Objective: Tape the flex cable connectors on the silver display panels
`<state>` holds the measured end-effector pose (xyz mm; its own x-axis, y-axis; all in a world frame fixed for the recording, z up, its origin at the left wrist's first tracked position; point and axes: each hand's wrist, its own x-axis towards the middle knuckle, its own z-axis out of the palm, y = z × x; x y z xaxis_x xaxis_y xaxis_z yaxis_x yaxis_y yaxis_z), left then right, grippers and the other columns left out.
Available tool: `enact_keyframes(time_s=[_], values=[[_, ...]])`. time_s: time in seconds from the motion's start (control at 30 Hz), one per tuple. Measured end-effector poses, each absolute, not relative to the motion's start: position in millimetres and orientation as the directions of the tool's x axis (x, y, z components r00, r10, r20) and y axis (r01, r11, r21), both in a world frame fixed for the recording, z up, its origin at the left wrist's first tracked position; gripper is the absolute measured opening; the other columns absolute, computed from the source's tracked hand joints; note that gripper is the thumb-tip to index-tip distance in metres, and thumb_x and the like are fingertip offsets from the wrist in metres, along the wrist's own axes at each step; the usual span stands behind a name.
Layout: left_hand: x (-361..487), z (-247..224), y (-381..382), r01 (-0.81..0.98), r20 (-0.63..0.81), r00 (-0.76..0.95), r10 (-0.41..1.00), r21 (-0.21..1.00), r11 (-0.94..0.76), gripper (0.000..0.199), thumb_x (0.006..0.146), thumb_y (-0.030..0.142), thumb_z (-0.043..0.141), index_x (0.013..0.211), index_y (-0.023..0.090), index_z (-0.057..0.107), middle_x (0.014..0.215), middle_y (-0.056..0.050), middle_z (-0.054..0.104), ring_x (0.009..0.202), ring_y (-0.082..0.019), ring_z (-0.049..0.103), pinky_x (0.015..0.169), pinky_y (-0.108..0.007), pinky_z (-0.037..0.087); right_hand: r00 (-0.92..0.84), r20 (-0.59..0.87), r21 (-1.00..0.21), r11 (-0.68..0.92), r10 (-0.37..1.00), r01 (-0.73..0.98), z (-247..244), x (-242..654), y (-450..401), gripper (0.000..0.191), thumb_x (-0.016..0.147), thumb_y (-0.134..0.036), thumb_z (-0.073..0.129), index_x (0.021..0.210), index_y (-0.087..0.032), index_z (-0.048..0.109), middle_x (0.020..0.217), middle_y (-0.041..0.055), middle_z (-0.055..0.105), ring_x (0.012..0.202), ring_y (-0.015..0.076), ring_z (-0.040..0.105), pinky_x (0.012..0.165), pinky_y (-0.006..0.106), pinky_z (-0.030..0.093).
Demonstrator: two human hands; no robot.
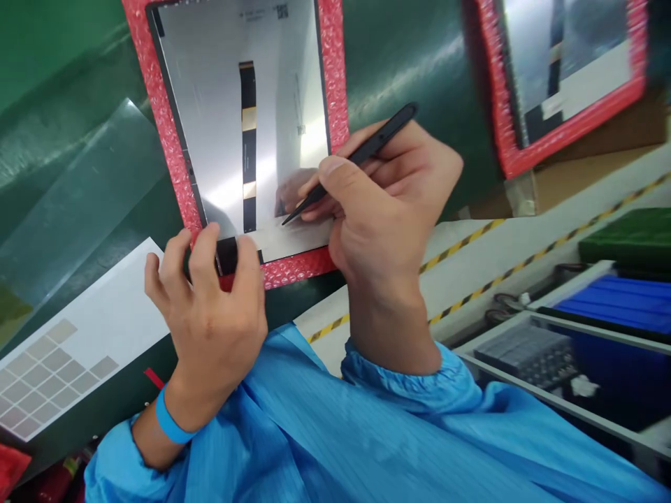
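- Green work surface: beneath everything, with red bubble wrap lying under the panel.
- Flat panel: on that wrap, silvery back up, near the person's front; the step in hand looks like fine work on its lower edge.
- Right hand: wrist bent, thumb and fingers clamped on the tool, pen-fashion.
- Left hand: fingertips apart, spread about the lower-left corner, apparently steadying it.
- Black pointed tool (tweezers, perhaps; I cannot tell any prongs apart): slants down-left.
- Pale strip: under the tip; the next move probably calls for light, low-angled pressure.
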<state>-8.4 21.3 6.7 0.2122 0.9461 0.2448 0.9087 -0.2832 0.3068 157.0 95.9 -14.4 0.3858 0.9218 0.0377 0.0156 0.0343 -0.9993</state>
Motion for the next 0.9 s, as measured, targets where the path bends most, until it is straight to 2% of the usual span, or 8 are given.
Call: enact_keyframes(time_s=[0.1,0.2,0.4,0.5,0.6,0.73,0.83,0.9], values=[[3,7,19,0.923,0.131,0.256,0.958,0.262,-0.282,0.048,0.106,0.037,0.067,0.152,0.024,0.065,0.161,-0.02,0.057,0.15,-0.046,0.047,0.127,-0.075,0.022,0.398,0.04,-0.998,0.054,0.916,-0.024,-22,157,95,0.018,0.097,-0.026,0.08,0.087,-0.028,0.064,0.071,-0.0051,0.071,0.06,0.0155,0.074,0.044,0.023,0.054],[9,7,17,0.936,0.058,0.237,0.97,0.253,-0.244,0.056,0.105,0.039,0.068,0.16,0.031,0.058,0.169,-0.019,0.05,0.154,-0.047,0.043,0.126,-0.078,0.014,0.422,0.058,-0.998,0.069,0.905,-0.011,-25,154,94,0.017,0.096,-0.025,0.077,0.087,-0.027,0.063,0.072,-0.0046,0.071,0.061,0.0146,0.074,0.045,0.022,0.054],[-14,14,5,0.978,0.06,0.084,0.995,0.187,-0.094,0.048,0.107,0.036,0.064,0.154,0.036,0.063,0.172,-0.021,0.045,0.158,-0.053,0.037,0.119,-0.086,0.017,0.481,0.059,-0.997,0.077,0.875,-0.017,-27,150,96,0.019,0.096,-0.026,0.078,0.087,-0.025,0.062,0.072,-0.004,0.072,0.057,0.0121,0.071,0.047,0.02,0.056],[-32,18,10,0.958,0.11,0.028,0.994,0.282,-0.058,0.045,0.11,0.039,0.056,0.151,0.022,0.066,0.163,-0.024,0.054,0.151,-0.047,0.049,0.121,-0.072,0.035,0.485,0.034,-0.995,0.074,0.874,-0.063,-29,148,97,0.017,0.093,-0.024,0.077,0.086,-0.026,0.062,0.07,-0.0033,0.072,0.054,0.0127,0.071,0.046,0.02,0.057],[-36,24,29,0.829,-0.008,-0.082,0.997,0.554,0.073,0.047,0.111,0.04,0.051,0.148,0.014,0.064,0.136,-0.021,0.072,0.127,-0.036,0.067,0.108,-0.05,0.052,0.493,-0.025,-0.987,0.055,0.87,-0.148,-29,146,100,0.014,0.088,-0.024,0.077,0.085,-0.025,0.063,0.068,-0.0023,0.073,0.051,0.0131,0.071,0.043,0.02,0.056],[-32,29,61,0.684,-0.169,-0.177,0.969,0.687,0.245,0.04,0.106,0.036,0.061,0.14,0.016,0.066,0.103,-0.01,0.078,0.098,-0.028,0.074,0.096,-0.042,0.053,0.491,-0.142,-0.952,0.017,0.859,-0.305,-27,144,105,0.019,0.08,-0.025,0.082,0.083,-0.022,0.063,0.066,-0.0003,0.072,0.051,0.0147,0.071,0.043,0.019,0.056],[-37,23,81,0.606,-0.207,-0.244,0.948,0.73,0.315,0.053,0.1,0.038,0.07,0.145,0.011,0.06,0.095,-0.008,0.079,0.099,-0.027,0.075,0.092,-0.038,0.053,0.464,-0.189,-0.929,-0.004,0.865,-0.371,-25,144,108,0.019,0.076,-0.023,0.081,0.081,-0.02,0.064,0.063,0.0012,0.072,0.049,0.0148,0.07,0.042,0.018,0.055],[-42,17,90,0.564,-0.234,-0.253,0.939,0.753,0.34,0.045,0.096,0.042,0.076,0.129,0.012,0.068,0.089,-0.007,0.077,0.097,-0.027,0.075,0.087,-0.036,0.053,0.456,-0.21,-0.921,-0.018,0.865,-0.39,-25,144,110,0.016,0.076,-0.02,0.079,0.079,-0.019,0.064,0.062,0.0016,0.072,0.047,0.0144,0.069,0.042,0.018,0.055]])
